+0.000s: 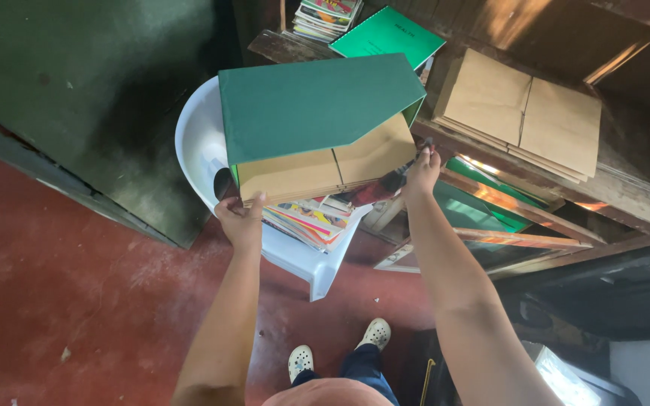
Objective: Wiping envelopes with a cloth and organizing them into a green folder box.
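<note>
A green magazine file box [310, 105] lies on its side, filled with flat brown cardboard folders [325, 169]. It rests on a glossy dark magazine above a stack of colourful magazines [311, 222] on a white plastic chair [197, 143]. My left hand [241, 218] grips the near left corner of the load, thumb over the edge. My right hand [421, 171] holds the right end of the glossy magazine just under the box.
A wooden shelf [626, 195] runs along the right with flattened brown cardboard [524, 113], a green notebook [389, 34] and another magazine pile [326, 16]. Green framed panels [490, 214] lean below the shelf. Red floor [54, 301] lies left, a dark green wall behind. My feet wear white clogs [336, 349].
</note>
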